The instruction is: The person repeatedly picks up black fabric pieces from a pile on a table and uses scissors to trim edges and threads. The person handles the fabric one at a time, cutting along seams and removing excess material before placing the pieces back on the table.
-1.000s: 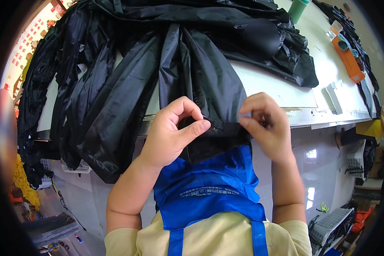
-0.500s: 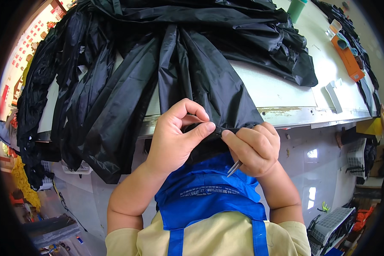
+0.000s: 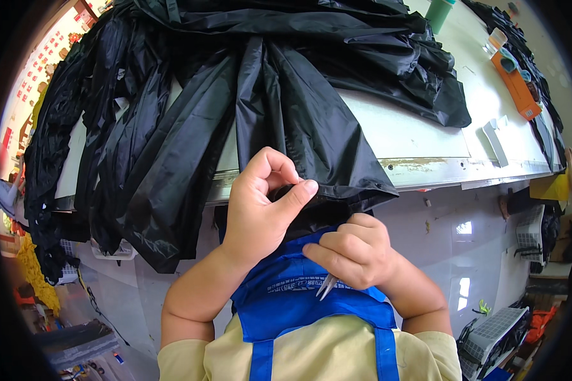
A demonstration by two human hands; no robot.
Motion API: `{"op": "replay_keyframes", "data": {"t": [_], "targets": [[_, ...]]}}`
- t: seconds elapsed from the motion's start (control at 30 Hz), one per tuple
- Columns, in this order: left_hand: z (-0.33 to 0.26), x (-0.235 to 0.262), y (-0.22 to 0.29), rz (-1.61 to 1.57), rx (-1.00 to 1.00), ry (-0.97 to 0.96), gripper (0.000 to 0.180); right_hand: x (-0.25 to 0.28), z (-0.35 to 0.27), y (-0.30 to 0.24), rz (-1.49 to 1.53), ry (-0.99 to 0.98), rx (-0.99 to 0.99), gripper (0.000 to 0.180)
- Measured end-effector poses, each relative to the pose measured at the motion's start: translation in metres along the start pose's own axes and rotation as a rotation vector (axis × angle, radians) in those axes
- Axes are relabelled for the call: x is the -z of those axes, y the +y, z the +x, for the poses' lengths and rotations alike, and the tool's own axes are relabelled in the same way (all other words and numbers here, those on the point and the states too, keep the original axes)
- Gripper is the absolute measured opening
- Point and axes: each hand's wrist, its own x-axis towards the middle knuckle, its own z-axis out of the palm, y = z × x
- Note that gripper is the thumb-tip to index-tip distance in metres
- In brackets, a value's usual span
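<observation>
Left hand point(image 3: 260, 209) pinches the hem of a black fabric panel point(image 3: 299, 120) between thumb and curled fingers, right at the front edge of the surface point(image 3: 419, 143). Grip is closed on the cloth; thumb tip presses against the index finger with fabric in between.

Right hand point(image 3: 356, 251) sits just below and right of the left, curled into a loose fist against the blue apron point(image 3: 299, 298). It holds a small metal tool, likely thread snips point(image 3: 327, 286); only the two pointed silver tips show, poking down out of the fist. Can't tell whether the blades are open or closed. The two hands are near each other, not clearly touching.

The held panel hangs over the surface's front edge, its lower corner carrying a small snap or eyelet point(image 3: 379, 186). It's part of a big heap of black shiny garments point(image 3: 171, 127) spread across the surface and draped off the left side.

Far right on the surface: an orange box point(image 3: 518, 86), a green cup point(image 3: 440, 13) at the top, a grey bracket-like piece point(image 3: 494, 141) near the edge. More black cloth along the far right rim.

Person wears a pale yellow shirt point(image 3: 311, 352) under the apron. Grey plastic crates point(image 3: 489, 336) on the floor at lower right.
</observation>
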Motion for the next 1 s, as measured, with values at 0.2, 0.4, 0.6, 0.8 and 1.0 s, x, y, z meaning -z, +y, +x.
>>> {"op": "replay_keyframes", "data": {"t": [0.2,0.4,0.6,0.8,1.0], "targets": [[0.001,0.004,0.002,-0.037,0.030,-0.015,0.020,0.038,-0.004,0.006,0.042,0.064,-0.531,0.042],[0.001,0.002,0.004,-0.053,0.033,-0.016,0.020,0.043,0.005,0.024,-0.289,0.029,-0.252,0.035],[0.001,0.000,0.008,-0.023,0.050,-0.026,0.020,0.035,0.012,0.022,-0.351,0.061,-0.168,0.030],[0.000,0.001,0.007,-0.019,0.051,-0.030,0.019,0.036,0.013,0.023,-0.295,0.059,-0.170,0.029],[0.003,0.001,0.007,0.006,0.043,-0.054,0.019,0.036,0.012,0.028,-0.213,0.079,-0.170,0.029]]}}
